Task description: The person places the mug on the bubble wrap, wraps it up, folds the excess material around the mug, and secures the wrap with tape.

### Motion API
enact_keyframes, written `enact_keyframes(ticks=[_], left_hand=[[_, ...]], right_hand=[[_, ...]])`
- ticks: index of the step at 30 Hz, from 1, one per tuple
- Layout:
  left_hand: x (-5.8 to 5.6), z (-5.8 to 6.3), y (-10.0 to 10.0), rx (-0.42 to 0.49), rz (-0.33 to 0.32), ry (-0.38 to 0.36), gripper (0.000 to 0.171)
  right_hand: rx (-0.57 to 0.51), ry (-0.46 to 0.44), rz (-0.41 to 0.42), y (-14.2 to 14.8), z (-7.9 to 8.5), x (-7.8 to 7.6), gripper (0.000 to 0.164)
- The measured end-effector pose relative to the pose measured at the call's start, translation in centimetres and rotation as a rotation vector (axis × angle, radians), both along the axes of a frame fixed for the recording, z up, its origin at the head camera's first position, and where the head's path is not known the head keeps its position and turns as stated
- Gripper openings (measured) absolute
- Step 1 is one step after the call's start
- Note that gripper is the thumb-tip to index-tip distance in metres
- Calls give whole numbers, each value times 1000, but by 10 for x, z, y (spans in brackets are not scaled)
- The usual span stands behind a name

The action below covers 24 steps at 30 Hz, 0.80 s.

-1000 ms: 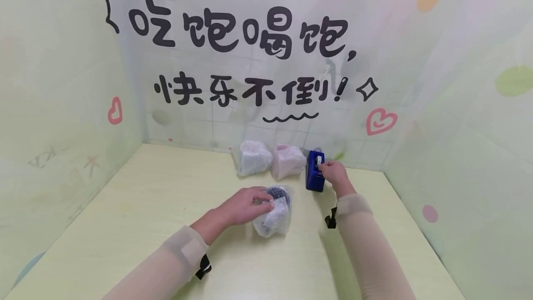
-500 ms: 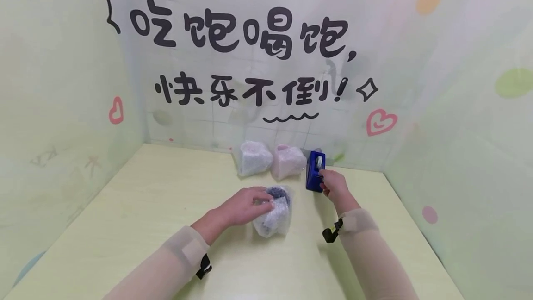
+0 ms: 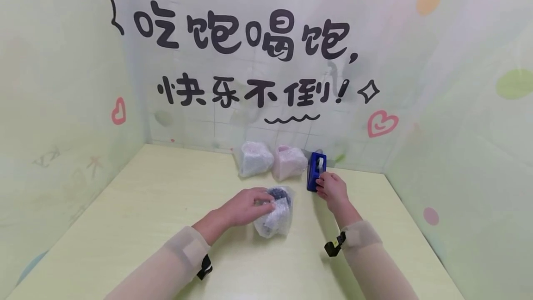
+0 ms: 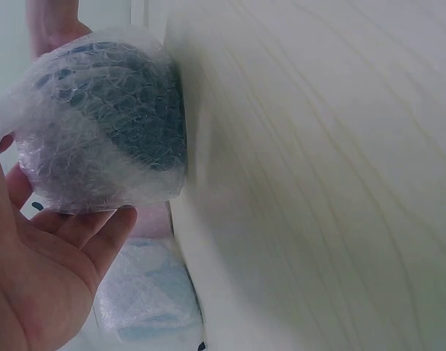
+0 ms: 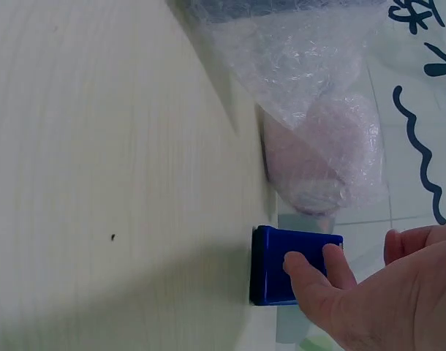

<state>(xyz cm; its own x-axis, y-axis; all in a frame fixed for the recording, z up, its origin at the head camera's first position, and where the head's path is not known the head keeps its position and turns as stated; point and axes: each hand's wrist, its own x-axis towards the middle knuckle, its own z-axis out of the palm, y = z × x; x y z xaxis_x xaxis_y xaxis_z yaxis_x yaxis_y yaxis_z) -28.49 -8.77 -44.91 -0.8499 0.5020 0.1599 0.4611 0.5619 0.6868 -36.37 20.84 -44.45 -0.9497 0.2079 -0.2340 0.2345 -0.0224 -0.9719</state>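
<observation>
Near the middle of the table, my left hand (image 3: 243,207) holds a dark blue item in bubble wrap (image 3: 275,219), thumb and fingers around its upper part. The left wrist view shows the fingers curved along the side of this wrapped item (image 4: 110,131), whose exact kind the wrap hides. At the back right stands a blue tape dispenser (image 3: 311,177) with a roll of clear tape (image 3: 320,163). My right hand (image 3: 334,192) is at its front end, thumb and fingertips pinching the tape's end. In the right wrist view, fingers overlap the blue dispenser (image 5: 270,267).
Against the back wall sit a whitish bubble-wrapped bundle (image 3: 255,160) and, touching it on the right, a pink one (image 3: 288,163). The dispenser stands just right of the pink bundle. Printed walls enclose the pale wooden table (image 3: 145,207) at the back and both sides.
My right hand has moved from the tape roll toward the dispenser's front end, drawing tape along. The left hand and the wrapped item have stayed in place.
</observation>
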Motion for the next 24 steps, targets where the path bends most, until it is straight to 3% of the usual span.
enact_keyframes(ticks=[9, 15, 18, 24], left_hand=[[-2, -2, 2, -4, 2, 11, 45], [-2, -3, 1, -11, 4, 14, 45], [-1, -2, 1, -15, 7, 11, 45], [-1, -2, 2, -13, 3, 12, 45]], right_hand=[[-178, 105, 149, 9, -5, 14, 11], [-263, 166, 206, 14, -14, 17, 23], [-278, 193, 237, 15, -16, 18, 12], [-294, 252, 359, 18, -24, 19, 19]])
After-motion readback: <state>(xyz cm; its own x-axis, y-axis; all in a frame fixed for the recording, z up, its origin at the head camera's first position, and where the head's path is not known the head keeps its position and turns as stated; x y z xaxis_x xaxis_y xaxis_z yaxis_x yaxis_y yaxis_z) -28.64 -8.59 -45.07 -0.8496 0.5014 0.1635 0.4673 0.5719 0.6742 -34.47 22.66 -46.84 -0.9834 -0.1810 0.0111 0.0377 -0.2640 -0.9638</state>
